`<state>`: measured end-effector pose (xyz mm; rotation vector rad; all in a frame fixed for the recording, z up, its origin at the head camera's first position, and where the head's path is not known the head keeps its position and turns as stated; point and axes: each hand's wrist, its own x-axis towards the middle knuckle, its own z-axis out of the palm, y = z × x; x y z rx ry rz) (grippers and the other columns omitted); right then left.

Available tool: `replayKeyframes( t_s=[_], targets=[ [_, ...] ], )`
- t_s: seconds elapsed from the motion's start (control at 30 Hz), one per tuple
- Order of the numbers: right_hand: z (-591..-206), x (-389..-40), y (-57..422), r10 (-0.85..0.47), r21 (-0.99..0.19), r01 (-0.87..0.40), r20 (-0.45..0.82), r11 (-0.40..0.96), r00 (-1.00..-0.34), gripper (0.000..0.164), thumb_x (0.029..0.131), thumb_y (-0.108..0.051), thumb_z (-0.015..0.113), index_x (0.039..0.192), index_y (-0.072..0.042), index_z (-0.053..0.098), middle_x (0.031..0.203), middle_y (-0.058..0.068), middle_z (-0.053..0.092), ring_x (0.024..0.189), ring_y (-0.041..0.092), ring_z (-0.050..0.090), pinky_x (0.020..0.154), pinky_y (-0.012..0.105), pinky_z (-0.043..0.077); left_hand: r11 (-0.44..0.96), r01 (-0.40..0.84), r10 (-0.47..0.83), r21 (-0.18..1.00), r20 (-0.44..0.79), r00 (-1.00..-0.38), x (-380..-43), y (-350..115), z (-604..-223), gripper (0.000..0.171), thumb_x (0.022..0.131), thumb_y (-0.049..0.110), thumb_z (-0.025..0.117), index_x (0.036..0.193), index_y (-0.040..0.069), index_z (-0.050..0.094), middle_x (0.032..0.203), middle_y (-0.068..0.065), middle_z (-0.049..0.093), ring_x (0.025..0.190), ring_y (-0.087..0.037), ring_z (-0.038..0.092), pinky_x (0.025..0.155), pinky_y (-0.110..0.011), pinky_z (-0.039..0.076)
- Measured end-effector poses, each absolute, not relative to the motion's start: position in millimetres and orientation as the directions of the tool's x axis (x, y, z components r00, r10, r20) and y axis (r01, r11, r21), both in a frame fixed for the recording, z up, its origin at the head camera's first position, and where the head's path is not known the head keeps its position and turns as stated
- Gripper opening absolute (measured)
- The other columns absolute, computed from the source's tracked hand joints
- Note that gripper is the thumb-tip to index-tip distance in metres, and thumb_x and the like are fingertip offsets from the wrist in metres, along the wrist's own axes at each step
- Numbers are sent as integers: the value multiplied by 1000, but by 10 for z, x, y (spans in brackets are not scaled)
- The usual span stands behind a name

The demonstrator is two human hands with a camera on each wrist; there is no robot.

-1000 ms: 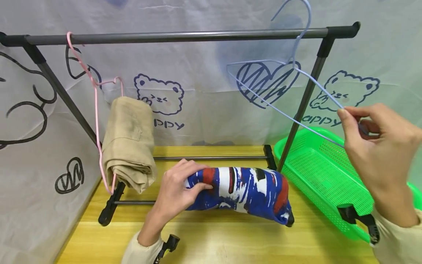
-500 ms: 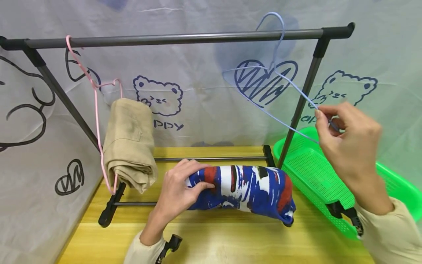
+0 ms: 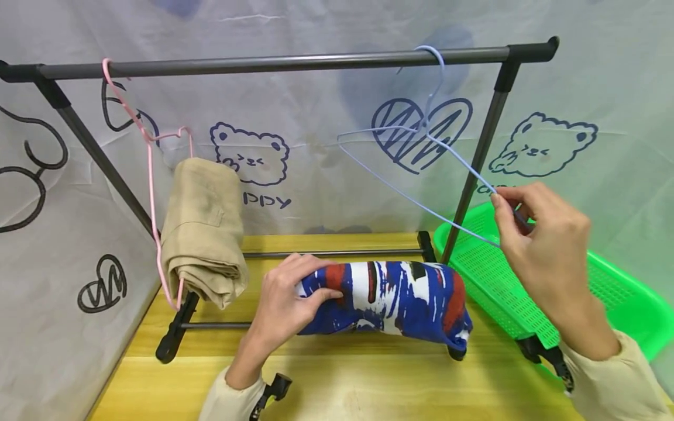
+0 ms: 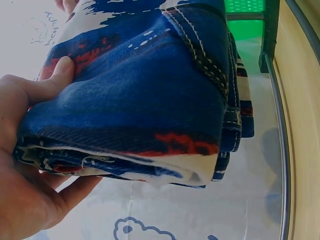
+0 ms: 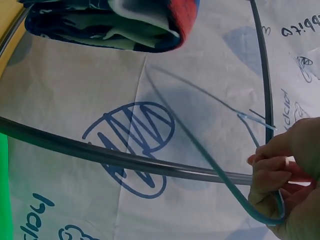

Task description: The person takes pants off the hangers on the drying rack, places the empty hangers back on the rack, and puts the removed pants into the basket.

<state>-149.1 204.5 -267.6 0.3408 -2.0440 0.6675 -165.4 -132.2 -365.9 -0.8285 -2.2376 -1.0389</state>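
Observation:
In the head view my left hand [image 3: 286,298] grips the left end of folded blue, white and red printed pants [image 3: 389,301], thumb in front and fingers behind. The left wrist view shows stitched seams and stacked layers on these pants [image 4: 145,105]. My right hand [image 3: 547,240] pinches one end of a light blue hanger [image 3: 462,162] at the right, thumb against fingers. Its hook lies over the rack's top rail [image 3: 316,61], with the tip showing behind and below. In the right wrist view the hanger [image 5: 212,161] curves round its end inside my right hand [image 5: 285,182].
On the left, folded khaki pants [image 3: 205,222] hang over a pink hanger [image 3: 152,193] on the same rail. A green perforated basket [image 3: 626,292] stands right of the rack's right leg [image 3: 481,152]. Drawn-on white sheeting [image 3: 316,146] backs the wooden table [image 3: 337,374].
My right hand has moved left and down with the blue hanger, whose hook came from above the rail to over it. My left hand and the printed pants have stayed nearly in place.

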Motion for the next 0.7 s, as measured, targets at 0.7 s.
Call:
replayKeyframes(
  t_s=[0.7],
  targets=[
    [-2738,-1371,2140,-37,-246,-494,869,834,-494,25,93,-4,72,115,8,73,104,21,73,81,30,67,81,1,39,509,708,292,490,675,-678,-1705,-1357,-3754,38,73,19,95,108,16,79,98,5,76,86,-12,63,69,-32,55]
  ],
)
